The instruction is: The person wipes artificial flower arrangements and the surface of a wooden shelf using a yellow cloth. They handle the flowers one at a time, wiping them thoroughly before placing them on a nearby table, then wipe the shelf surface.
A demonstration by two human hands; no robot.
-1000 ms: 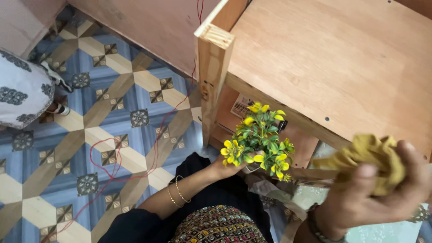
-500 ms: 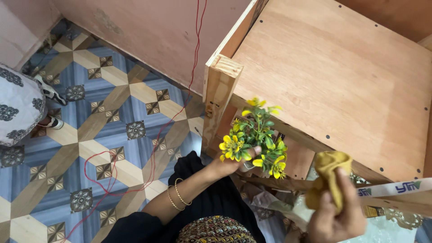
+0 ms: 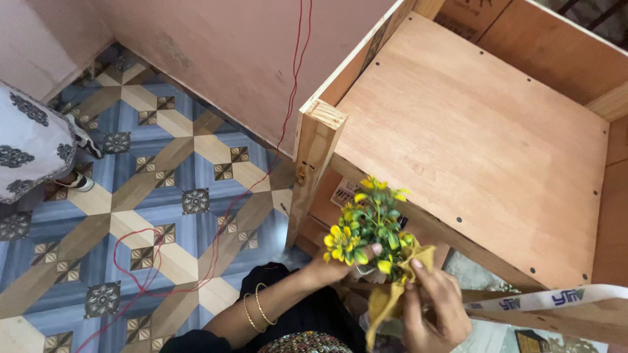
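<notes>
The left hand (image 3: 327,267) grips a small pot of yellow flowers (image 3: 367,225); the right hand (image 3: 435,310) pinches a mustard cloth (image 3: 391,294) against it, beside the bare wooden desk (image 3: 471,137).

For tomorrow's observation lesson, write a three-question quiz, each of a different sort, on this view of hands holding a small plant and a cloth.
1. True or false: the left hand holds the small plant with yellow flowers.
2. What does the right hand press against the plant? A) a sponge B) a mustard-yellow cloth C) a brush
3. Fill in: a red ____ trails across the patterned floor.

Key: 1 true; 2 B; 3 wire.
</notes>
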